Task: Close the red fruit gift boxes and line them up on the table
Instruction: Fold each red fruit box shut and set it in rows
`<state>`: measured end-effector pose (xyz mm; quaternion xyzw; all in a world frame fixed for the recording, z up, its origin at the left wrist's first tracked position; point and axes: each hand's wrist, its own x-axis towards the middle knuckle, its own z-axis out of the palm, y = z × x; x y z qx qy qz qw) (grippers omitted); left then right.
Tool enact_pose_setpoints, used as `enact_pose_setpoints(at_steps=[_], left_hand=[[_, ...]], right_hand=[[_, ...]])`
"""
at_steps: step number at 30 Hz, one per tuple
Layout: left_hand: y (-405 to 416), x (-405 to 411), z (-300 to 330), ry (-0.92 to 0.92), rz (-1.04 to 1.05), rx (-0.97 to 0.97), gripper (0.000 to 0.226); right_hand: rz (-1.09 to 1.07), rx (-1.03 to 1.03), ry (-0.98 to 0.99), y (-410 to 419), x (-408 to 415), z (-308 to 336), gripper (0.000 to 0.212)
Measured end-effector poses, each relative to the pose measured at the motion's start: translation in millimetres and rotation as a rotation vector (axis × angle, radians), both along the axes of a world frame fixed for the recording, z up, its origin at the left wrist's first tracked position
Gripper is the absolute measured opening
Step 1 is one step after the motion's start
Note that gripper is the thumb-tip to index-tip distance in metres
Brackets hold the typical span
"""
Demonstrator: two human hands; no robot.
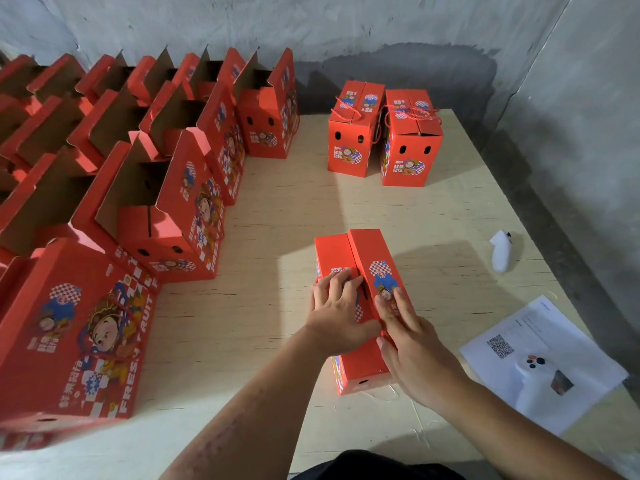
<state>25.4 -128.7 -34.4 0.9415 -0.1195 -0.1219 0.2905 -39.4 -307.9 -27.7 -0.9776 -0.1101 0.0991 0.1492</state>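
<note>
A red fruit gift box (349, 252) stands on the plywood table (277, 209) right in front of me, its two top flaps folded down and meeting along the middle. My left hand (337, 311) lies flat on the left flap, fingers spread. My right hand (410, 341) presses flat on the right flap, fingers pointing away. Two closed red boxes (353, 140) (410, 147) with rope handles stand side by side at the far right. Several open red boxes (173, 209) with raised flaps stand in rows along the left.
A white handheld device (501, 251) lies at the right of the table. A printed sheet with a QR code (540, 358) lies near the right edge, with another white device (533, 386) on it. A grey concrete wall (346, 22) closes the back and right.
</note>
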Motion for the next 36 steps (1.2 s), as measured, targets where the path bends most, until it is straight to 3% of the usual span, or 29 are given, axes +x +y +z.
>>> enact_pose_setpoints(at_steps=[4,11,17,23,28,32,36], left_hand=[[-3,-2,-3,-0.045,0.013,0.065,0.091],[-3,-2,-1,-0.038,0.032,0.046,0.088],[-3,-8,0,-0.061,0.036,0.032,0.086],[1,-12,-8,-0.179,0.027,0.000,0.074],[19,-15,-18,-0.619,-0.162,-0.061,0.029],[23,-6,-13,-0.662,-0.397,-0.041,0.022],[26,-3,-9,-0.565,-0.438,0.027,0.029]], right_hand=[[0.003,-0.125,0.030,2,-1,-3,0.066],[-0.117,-0.034,0.023,7,-10,3,0.068],[-0.067,-0.117,0.093,4,-3,1,0.070],[-0.083,0.101,0.109,-6,-4,6,0.068],[-0.124,0.118,0.042,-4,-10,6,0.066],[-0.147,-0.016,0.011,6,-11,-1,0.066],[-0.183,-0.119,0.034,13,-11,-5,0.067]])
